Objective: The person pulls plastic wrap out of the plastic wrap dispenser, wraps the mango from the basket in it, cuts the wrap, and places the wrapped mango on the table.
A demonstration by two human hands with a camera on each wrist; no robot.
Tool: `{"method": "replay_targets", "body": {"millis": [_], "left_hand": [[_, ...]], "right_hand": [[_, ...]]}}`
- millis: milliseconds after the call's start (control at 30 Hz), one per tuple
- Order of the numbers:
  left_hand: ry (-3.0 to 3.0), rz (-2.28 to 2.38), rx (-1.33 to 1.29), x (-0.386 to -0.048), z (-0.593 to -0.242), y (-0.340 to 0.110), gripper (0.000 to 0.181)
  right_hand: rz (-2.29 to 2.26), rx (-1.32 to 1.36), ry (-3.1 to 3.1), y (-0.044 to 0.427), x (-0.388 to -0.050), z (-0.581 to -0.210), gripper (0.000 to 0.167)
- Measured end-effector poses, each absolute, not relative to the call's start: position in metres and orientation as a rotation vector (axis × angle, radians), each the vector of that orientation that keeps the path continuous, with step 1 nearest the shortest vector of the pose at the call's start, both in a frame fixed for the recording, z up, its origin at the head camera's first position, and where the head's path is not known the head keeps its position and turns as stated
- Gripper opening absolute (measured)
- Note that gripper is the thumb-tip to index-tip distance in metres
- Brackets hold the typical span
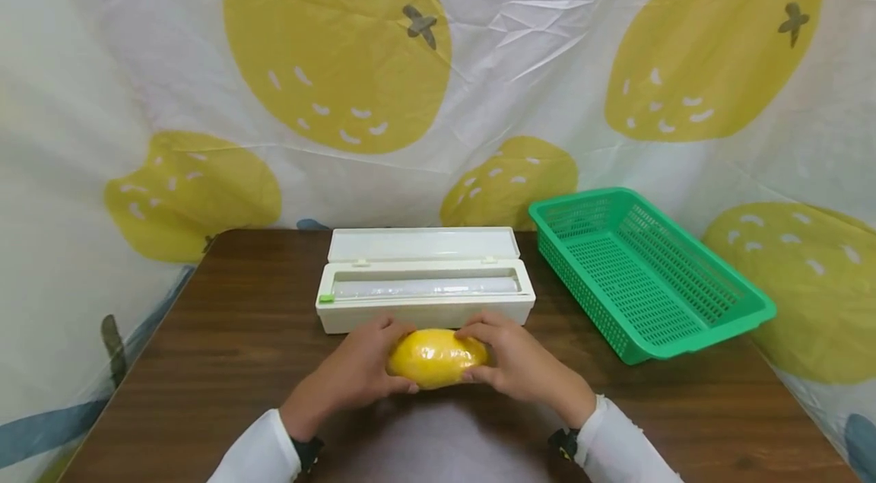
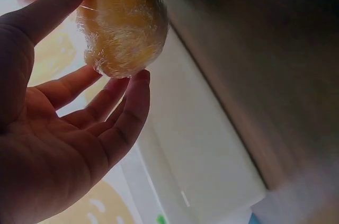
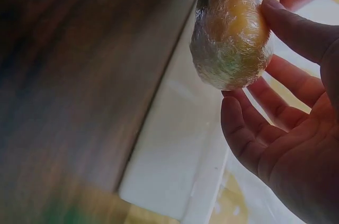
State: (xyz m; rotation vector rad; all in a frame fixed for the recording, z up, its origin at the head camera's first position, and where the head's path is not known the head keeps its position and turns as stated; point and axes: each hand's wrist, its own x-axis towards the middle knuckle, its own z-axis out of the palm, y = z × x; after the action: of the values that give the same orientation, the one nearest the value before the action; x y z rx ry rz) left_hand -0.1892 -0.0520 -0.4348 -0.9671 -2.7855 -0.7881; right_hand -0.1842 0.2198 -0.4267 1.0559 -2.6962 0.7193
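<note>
A plump oval yellow fruit, by its look a mango, is wrapped in clear cling film that shines and wrinkles at both ends. My left hand holds one end between thumb and fingers. At the other end my right hand grips it the same way; the film there looks crumpled. Just beyond the mango stands a white cling film dispenser with its lid raised. Inside lies a roll of film, and a green slider sits at the left of its front edge.
A green plastic basket with perforated walls stands at the right of the brown wooden table. Behind the table hangs a white cloth printed with large yellow fruits. A pale patch lies at the table's near side.
</note>
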Motion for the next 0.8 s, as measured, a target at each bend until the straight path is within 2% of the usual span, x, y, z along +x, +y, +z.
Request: {"method": "replay_targets", "body": {"millis": [800], "left_hand": [[-2.842, -0.712, -0.935, -0.188, -0.434, -0.0484, 0.075]], "right_hand": [[0.636, 1.03, -2.764, 0.2188, -0.1869, -0.4315, 0.051]]}}
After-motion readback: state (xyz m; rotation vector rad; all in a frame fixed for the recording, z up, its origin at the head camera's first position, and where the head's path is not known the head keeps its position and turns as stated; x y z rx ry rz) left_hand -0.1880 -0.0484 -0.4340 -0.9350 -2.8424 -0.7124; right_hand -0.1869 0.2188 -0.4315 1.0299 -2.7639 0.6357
